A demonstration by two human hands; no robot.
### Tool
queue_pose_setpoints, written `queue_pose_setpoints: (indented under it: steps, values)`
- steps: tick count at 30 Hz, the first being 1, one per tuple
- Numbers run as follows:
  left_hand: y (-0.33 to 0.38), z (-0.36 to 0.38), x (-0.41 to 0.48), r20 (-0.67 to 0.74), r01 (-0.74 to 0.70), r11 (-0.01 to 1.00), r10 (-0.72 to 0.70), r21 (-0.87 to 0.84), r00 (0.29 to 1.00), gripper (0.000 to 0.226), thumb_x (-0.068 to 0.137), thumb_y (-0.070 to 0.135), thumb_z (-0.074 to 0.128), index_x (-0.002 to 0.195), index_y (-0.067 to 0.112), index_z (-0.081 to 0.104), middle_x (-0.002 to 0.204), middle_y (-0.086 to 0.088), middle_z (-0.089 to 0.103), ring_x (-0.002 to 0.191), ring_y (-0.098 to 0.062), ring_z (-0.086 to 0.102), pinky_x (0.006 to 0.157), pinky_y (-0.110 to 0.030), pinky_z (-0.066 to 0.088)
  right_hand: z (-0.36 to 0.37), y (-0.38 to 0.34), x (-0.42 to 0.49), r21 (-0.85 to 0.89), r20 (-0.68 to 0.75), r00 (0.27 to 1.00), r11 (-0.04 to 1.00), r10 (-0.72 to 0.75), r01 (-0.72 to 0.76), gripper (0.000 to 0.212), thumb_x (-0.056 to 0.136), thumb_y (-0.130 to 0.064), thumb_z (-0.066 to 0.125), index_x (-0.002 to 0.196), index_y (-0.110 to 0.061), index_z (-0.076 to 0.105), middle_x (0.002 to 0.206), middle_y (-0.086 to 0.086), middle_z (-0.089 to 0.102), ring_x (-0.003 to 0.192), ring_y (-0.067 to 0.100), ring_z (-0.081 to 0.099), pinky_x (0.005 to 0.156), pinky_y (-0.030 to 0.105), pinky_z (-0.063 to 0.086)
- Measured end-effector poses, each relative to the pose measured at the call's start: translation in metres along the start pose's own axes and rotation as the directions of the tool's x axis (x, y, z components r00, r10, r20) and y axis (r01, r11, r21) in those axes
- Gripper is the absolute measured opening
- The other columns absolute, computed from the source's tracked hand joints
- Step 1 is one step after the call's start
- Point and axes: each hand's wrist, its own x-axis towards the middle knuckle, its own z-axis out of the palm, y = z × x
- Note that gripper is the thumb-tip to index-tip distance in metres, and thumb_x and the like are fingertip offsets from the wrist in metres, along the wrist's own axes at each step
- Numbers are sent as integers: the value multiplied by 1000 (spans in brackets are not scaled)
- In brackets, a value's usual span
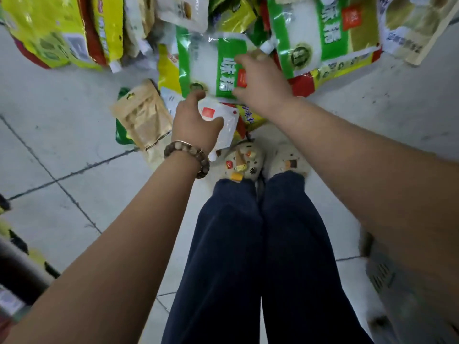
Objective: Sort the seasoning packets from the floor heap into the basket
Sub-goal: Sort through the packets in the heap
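At the upper left of the frame, big yellow bags (pixel 42 28) form the left flank of the heap on the tiled floor (pixel 62 145), and a brown paper pouch (pixel 142 117) lies loose below them at centre left. Just right of it, the left hand (pixel 193 122), a bead bracelet (pixel 186 155) on its wrist, has its fingers and thumb curled round a small white pouch (pixel 224 127) with a red square on it, and one fingertip reaches up to the lower edge of a green-and-white packet (pixel 211 68) at upper centre. The right hand (pixel 260 83) grips that packet's right edge, fingers bent over its face. A matching green-and-white bag (pixel 320 33) lies in the heap at the upper right. At the lower right, partly hidden behind the right forearm and blurred, is a grey perforated wall that is probably the basket (pixel 392 289). This looks like the picking step, with both hands loaded at the near edge of the heap and nothing yet carried over. Next, the green packet has to come clear of its neighbours, and both loads then swing down and right into the basket.
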Motion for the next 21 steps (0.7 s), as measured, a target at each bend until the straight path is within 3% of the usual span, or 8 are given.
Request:
queue_pose_setpoints:
  steps: [4,6,9,12,14,16,19,21]
  values:
    - [-25,-2,7,15,56,994,-55,-94,998,54,83,18,65,134,16,47,137,-3,49,122,-21,50,100,-38,43,7,1,44,-240,28,998,969,65,-56,85,78,-34,73,145,-11,26,150,14,29,135,33,33,110,49,28]
    - [-34,1,7,35,96,986,-92,-137,995,53,84,17,64,134,17,47,136,-5,49,119,-21,52,98,-37,45,12,2,52,-274,-66,988,950,139,-152,76,78,-39,73,137,-10,36,140,14,43,127,30,42,105,45,28]
    - [-42,2,5,68,172,958,-160,-228,985,49,86,16,63,133,18,48,136,-5,49,115,-19,54,93,-32,46,13,0,49,-229,-106,984,959,145,-166,41,85,-40,65,114,-12,55,116,11,62,111,28,55,99,38,29]
    - [-45,3,4,84,261,874,-249,-410,965,46,87,15,65,131,16,50,132,-7,51,106,-13,53,88,-28,44,10,7,33,-75,-49,993,991,107,-110,29,89,-30,61,107,-7,56,111,14,62,105,32,57,85,36,41]
    - [-48,3,3,117,322,790,-308,-522,944,49,86,18,67,131,15,49,131,-7,51,111,-16,53,87,-28,42,9,13,18,15,-10,997,997,76,-76,27,87,-24,63,108,-6,57,110,14,64,103,32,59,87,40,48]
    - [-51,5,1,187,383,699,-342,-604,921,55,85,25,68,134,17,46,134,-6,50,116,-17,52,92,-32,42,6,15,1,224,24,996,971,82,-85,25,86,-12,63,110,-8,59,110,9,65,102,25,61,89,43,50]
    - [-57,10,1,326,477,570,-352,-669,877,68,84,36,68,142,20,36,142,-4,45,126,-19,47,98,-35,37,0,7,-25,653,125,985,737,120,-173,44,86,6,57,126,-12,54,111,0,65,100,13,64,86,30,54]
    - [-59,12,0,419,542,498,-344,-677,840,81,80,43,69,146,18,29,145,-4,43,129,-21,45,96,-36,36,1,1,-38,815,197,975,535,106,-223,45,85,12,53,122,-14,55,99,-5,71,92,11,68,78,27,56]
